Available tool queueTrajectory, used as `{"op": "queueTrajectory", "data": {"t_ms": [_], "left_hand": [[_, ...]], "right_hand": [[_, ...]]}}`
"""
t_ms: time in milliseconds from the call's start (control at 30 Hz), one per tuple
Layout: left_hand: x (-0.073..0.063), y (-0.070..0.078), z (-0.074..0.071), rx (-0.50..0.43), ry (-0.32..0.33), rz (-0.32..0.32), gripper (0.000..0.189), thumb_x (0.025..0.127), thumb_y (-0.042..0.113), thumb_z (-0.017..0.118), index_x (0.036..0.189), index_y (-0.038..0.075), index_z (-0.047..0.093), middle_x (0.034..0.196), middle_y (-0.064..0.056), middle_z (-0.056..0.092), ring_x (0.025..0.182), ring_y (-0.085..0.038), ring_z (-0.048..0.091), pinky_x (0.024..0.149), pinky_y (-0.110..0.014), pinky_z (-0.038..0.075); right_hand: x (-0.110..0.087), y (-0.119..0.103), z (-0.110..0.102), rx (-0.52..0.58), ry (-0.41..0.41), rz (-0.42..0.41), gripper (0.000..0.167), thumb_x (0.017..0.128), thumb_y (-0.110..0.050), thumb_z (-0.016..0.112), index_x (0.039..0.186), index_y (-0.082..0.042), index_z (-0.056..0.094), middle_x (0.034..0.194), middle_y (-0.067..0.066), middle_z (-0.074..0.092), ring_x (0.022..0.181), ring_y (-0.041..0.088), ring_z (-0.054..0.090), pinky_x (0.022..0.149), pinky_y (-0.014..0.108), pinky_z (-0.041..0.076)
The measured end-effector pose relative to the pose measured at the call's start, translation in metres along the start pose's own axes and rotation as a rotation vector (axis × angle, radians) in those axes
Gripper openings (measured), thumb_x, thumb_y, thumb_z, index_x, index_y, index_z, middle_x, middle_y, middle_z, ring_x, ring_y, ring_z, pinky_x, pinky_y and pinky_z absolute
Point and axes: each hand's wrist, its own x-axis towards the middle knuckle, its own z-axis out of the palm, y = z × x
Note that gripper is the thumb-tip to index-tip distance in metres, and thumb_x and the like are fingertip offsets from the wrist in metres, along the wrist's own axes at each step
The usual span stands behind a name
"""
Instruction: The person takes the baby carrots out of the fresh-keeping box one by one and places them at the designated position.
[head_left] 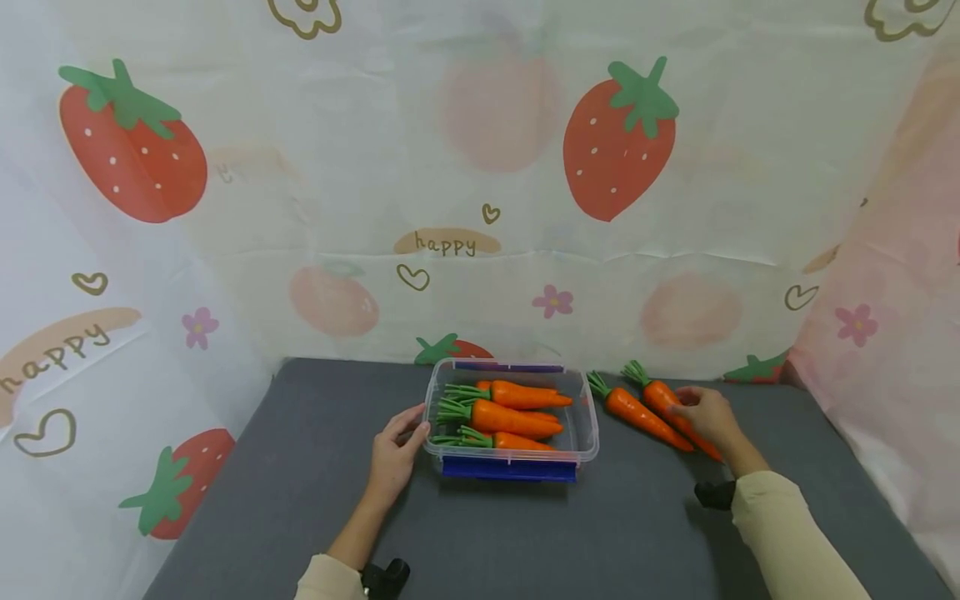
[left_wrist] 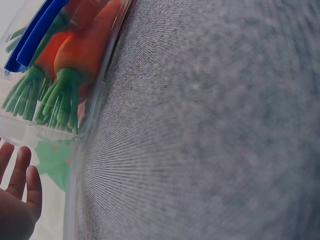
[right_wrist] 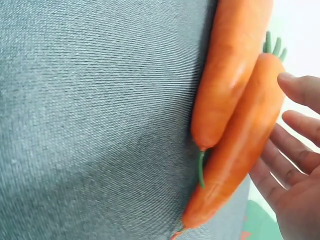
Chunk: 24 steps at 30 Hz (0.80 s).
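Note:
A clear plastic box [head_left: 587, 433] with blue clips holds several orange carrots [head_left: 517, 419] with green stems. At its left end is my left hand [head_left: 397, 454], fingertips at the wall; in the left wrist view the fingers of that hand [left_wrist: 20, 195] look fairly straight. Two more carrots lie on the table right of the box. My right hand [head_left: 708, 414] is at the outer carrot [head_left: 660, 400]. In the right wrist view the fingers of the right hand [right_wrist: 295, 155] extend along this carrot's far side, thumb near its upper end. The other loose carrot [head_left: 637, 414] lies alongside.
The box and carrots stand on a dark grey table [head_left: 495, 542]. A printed cloth [head_left: 360, 208] with strawberries hangs behind the table and along both sides. A blue clip [head_left: 510, 469] projects from the box's front.

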Motion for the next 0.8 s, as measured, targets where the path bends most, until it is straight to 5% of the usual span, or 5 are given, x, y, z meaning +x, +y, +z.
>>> {"op": "queueTrajectory", "data": {"t_ms": [800], "left_hand": [[0.003, 0.001, 0.000, 0.012, 0.017, 0.032, 0.032, 0.090, 0.002, 0.065, 0.121, -0.008, 0.064, 0.122, -0.025, 0.064, 0.097, -0.009, 0.064, 0.077, -0.012, 0.049]], "right_hand": [[-0.024, -0.044, -0.002, -0.033, 0.130, -0.225, 0.047, 0.097, -0.019, 0.061, 0.136, 0.006, 0.051, 0.129, 0.031, 0.055, 0.115, 0.045, 0.054, 0.089, 0.054, 0.049]]}}
